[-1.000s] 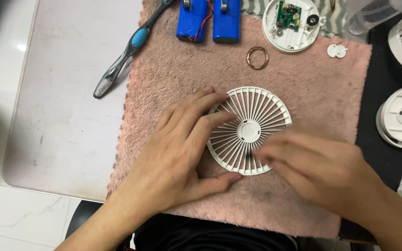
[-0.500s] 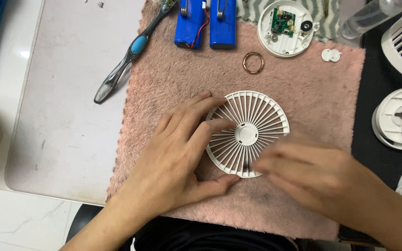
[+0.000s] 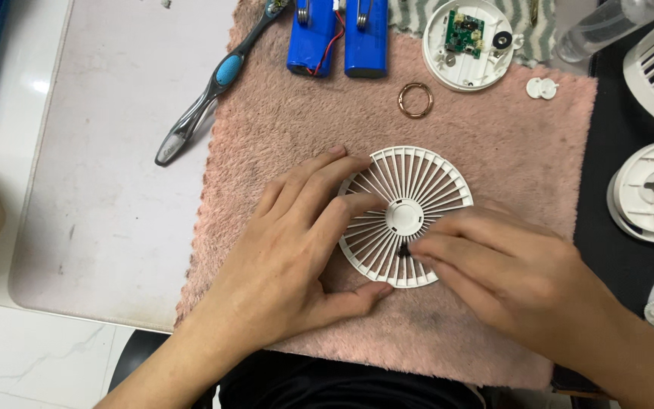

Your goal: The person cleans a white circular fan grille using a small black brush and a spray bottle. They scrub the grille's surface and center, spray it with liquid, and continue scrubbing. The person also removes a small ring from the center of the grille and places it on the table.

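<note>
Left hand [image 3: 289,250] spread open, steadying white fan grille [image 3: 418,197] on pink towel [image 3: 297,129]; right hand [image 3: 516,276] fingertips pinching a small dark part against it.

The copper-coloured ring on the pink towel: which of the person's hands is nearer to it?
Left. The left hand has its fingertips just below the ring; the right hand lies lower, on the fan grille.

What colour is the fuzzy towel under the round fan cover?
Pink: the fluffy pink towel shows best in the head view, under the white round slatted fan cover.
</note>
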